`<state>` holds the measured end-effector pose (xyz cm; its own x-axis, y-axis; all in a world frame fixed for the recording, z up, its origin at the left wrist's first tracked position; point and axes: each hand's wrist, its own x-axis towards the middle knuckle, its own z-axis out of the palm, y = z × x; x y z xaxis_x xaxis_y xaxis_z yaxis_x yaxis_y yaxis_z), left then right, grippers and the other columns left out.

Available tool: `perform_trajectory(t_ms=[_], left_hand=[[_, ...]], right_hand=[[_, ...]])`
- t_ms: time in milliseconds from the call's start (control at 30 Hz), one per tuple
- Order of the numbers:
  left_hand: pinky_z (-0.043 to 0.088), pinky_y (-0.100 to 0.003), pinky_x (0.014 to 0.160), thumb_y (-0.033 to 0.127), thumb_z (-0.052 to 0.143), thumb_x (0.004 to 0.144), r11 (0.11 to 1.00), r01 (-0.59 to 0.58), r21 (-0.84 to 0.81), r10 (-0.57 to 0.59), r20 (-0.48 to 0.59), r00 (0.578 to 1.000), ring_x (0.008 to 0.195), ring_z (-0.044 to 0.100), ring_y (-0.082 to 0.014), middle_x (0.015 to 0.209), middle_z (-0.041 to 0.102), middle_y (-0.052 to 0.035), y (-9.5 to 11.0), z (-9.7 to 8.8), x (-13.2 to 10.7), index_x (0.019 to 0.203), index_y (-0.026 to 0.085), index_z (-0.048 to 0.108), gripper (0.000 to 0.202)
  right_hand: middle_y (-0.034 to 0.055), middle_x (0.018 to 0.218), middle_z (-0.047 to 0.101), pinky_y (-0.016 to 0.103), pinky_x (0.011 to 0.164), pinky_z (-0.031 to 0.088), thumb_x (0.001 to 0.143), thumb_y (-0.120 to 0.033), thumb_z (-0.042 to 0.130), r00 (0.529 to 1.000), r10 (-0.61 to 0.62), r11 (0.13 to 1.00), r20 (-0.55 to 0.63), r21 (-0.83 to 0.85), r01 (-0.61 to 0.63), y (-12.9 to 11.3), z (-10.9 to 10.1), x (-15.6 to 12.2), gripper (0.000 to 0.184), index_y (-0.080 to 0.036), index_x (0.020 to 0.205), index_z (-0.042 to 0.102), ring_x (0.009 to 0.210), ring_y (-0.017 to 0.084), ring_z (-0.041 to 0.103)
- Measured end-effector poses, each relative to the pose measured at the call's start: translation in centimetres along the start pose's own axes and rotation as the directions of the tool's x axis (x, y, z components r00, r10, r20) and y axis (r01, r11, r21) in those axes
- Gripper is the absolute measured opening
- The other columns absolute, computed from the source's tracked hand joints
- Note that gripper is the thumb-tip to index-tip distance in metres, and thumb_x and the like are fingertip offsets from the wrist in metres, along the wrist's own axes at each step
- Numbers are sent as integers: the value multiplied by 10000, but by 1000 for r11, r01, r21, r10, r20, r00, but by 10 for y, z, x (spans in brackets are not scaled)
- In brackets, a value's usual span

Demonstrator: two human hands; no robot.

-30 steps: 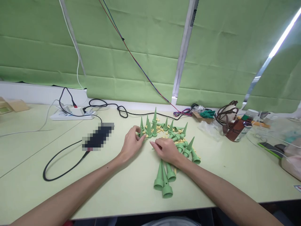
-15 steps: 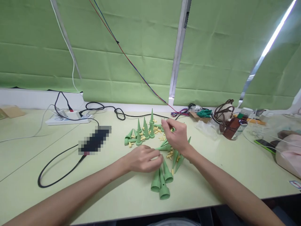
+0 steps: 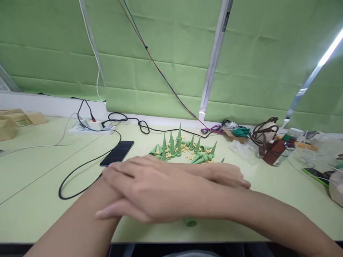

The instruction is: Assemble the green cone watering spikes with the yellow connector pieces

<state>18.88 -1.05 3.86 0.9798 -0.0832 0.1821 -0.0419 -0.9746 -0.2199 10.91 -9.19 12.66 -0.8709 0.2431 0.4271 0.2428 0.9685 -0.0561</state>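
A cluster of green plastic cones [image 3: 179, 147] mixed with small yellow pieces [image 3: 189, 156] stands and lies at the middle of the pale green table [image 3: 40, 171]. My arms are crossed in front of it. My right hand [image 3: 139, 191] lies on top, reaching left over my left forearm, fingers stretched out flat and holding nothing. My left hand [image 3: 229, 175] reaches right underneath, palm down on the table beside the cones, fingers flat. One cone's round base [image 3: 190, 222] peeks out beneath my arms; the other near cones are hidden.
A black phone [image 3: 118, 152] on a black cable [image 3: 77, 175] lies to the left, with a white power strip [image 3: 88, 129] behind it. Cardboard boxes [image 3: 13, 119] sit far left. A brown bag [image 3: 266, 141], plastic wrap, a bottle and a green-edged phone [image 3: 316, 175] crowd the right.
My hands left the cones. The right hand swung from the back of the pile across to the left, the left hand slid right beneath it, so the arms are now crossed.
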Motion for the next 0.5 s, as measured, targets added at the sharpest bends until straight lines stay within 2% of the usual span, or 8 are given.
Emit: perform_trajectory(t_ms=[33,67,133,233,367,500], left_hand=[[471,-317,501,144,615,852,985,-174,16,174,42,984,538,589,-161,718,662,-24,0,-1,6,807,255,623,120],[451,-337,496,74,568,852,965,-259,52,258,24,966,535,597,-169,741,668,-30,1,-2,11,824,268,615,201],[421,-356,475,21,513,850,940,-327,102,328,8,945,534,614,-179,769,668,-39,1,-1,16,859,286,605,281],[413,-350,459,38,479,873,924,-348,159,357,-28,934,531,626,-177,774,647,-42,3,5,16,890,295,603,286],[421,-325,445,100,498,892,898,-367,243,390,-53,919,549,640,-168,762,631,-57,3,14,13,858,258,636,213],[419,-314,454,225,450,973,902,-339,267,371,-79,925,606,673,-174,745,645,-57,3,18,9,825,217,645,245]], right_hand=[[31,1212,667,355,960,464,976,-510,467,999,-5,999,-32,-37,4,-5,5,2,350,-240,1089,657,1171,220,586],[21,1212,669,359,975,455,978,-503,466,999,-12,999,-34,-49,10,-9,10,2,340,-244,1067,666,1180,222,583],[46,1212,667,370,1004,443,995,-463,457,998,-35,994,-52,-101,30,-16,14,0,336,-211,1037,674,1170,228,587],[77,1215,662,378,1017,445,1011,-415,451,993,-96,979,-71,-184,81,-21,13,-4,331,-175,1007,679,1153,227,591],[90,1242,643,370,1054,431,1032,-422,387,986,-154,968,-70,-211,136,-22,17,-6,413,-145,981,689,1172,214,577],[66,1246,647,360,1116,379,1031,-421,370,984,-148,962,-101,-247,119,-24,30,-6,424,-160,1010,705,1209,207,550]])
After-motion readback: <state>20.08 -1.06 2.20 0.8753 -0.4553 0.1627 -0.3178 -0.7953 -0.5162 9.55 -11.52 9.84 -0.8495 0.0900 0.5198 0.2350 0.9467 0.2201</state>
